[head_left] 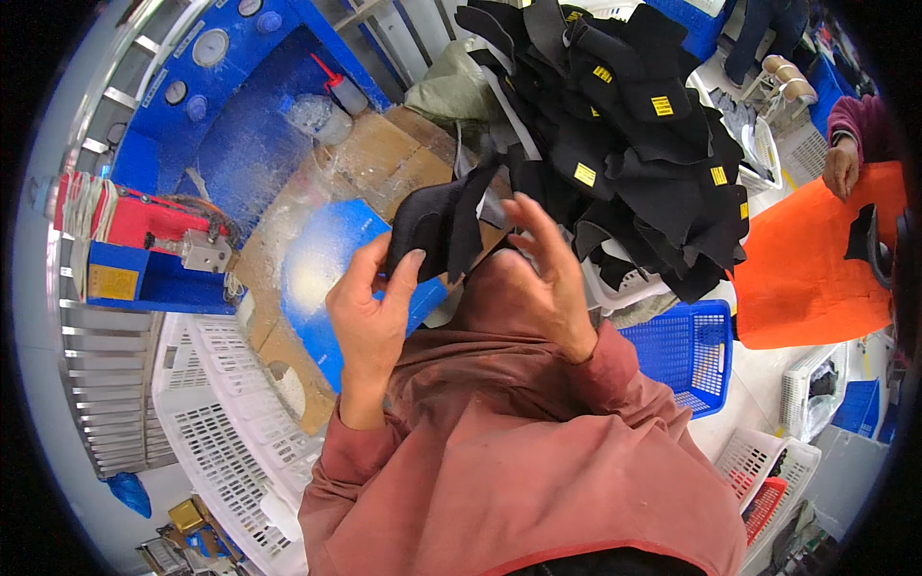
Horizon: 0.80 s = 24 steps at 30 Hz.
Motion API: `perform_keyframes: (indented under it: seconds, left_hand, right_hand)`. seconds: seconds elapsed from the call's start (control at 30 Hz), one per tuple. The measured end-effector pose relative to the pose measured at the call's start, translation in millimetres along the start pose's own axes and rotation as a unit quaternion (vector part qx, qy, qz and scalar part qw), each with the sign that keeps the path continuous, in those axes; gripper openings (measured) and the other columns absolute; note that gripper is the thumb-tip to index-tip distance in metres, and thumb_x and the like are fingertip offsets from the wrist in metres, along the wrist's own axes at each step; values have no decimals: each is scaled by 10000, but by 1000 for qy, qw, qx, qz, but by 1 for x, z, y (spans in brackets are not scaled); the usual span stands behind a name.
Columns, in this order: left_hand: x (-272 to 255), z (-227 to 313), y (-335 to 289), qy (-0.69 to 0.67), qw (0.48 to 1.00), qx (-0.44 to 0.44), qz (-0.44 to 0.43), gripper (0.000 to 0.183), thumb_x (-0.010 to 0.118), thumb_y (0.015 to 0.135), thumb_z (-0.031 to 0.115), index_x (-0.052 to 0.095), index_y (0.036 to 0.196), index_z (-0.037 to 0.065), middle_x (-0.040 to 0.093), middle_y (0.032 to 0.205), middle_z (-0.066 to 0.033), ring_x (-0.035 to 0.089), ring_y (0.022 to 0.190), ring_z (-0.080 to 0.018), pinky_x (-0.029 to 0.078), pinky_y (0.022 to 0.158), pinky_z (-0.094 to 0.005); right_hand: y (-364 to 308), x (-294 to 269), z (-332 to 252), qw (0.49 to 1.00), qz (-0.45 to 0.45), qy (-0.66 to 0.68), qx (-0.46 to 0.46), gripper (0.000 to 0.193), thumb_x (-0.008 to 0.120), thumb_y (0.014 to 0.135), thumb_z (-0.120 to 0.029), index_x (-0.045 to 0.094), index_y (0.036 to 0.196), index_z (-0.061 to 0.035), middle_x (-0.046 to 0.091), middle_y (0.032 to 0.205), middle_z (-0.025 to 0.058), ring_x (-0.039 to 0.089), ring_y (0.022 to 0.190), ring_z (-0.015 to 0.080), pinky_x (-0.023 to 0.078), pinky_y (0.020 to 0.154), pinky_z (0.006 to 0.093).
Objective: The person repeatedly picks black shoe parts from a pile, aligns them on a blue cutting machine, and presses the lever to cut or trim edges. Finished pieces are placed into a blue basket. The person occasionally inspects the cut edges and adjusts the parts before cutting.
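My left hand [370, 312] pinches a curved black fabric piece [421, 228] by its lower left edge, thumb in front. The piece is folded over and held up in front of me, and a paler strip shows at its right side. To the right of it, my right hand [557, 278] is raised with fingers apart and nothing visible in it. Its fingertips are close to the black piece but look apart from it. Beyond my right hand lies a big heap of similar black pieces [634, 144], several with yellow labels.
A blue sheet [336, 259] with whitish residue lies on cardboard [384, 158] at the left. Behind are a red-nozzled bottle [346, 93], a clear jar [322, 120] and a blue gauged cabinet [230, 86]. A blue basket [687, 355] stands right; another person's hand [841, 165] is by an orange surface [807, 259].
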<state>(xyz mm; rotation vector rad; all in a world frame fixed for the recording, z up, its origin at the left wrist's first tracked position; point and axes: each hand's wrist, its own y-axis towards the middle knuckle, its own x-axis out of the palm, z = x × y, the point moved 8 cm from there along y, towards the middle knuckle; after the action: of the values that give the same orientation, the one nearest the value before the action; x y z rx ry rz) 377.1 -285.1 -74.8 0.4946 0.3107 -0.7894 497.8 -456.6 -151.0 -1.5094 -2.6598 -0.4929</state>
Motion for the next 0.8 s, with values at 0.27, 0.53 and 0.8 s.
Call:
perform_keyframes:
  seconds: [0.27, 0.53, 0.8]
  left_hand:
    - [-11, -4, 5, -61, 997, -55, -9, 282, 686, 942, 76, 649, 1201, -30, 726, 953, -56, 613, 725, -53, 486, 546, -208]
    - [-39, -23, 24, -96, 993, -65, 4, 321, 669, 965, 110, 634, 1252, -28, 734, 976, -77, 659, 753, -86, 532, 569, -221]
    - [4, -116, 4, -408, 896, -174, 23, 417, 486, 1054, 197, 449, 1422, 3, 546, 1349, -124, 542, 1185, -205, 447, 1013, -350]
  right_hand:
    - [13, 12, 24, 998, 26, 29, 51, 216, 554, 1005, -45, 639, 1188, 33, 678, 981, 19, 575, 878, 95, 497, 802, 263]
    - [13, 15, 18, 996, -4, 73, 48, 174, 596, 988, -53, 673, 1131, 12, 693, 926, 22, 620, 840, 98, 515, 742, 260]
    - [-7, 70, -88, 916, -34, -220, -335, 401, 664, 688, 49, 714, 1077, -35, 670, 1148, 136, 638, 1067, 336, 500, 941, 439]
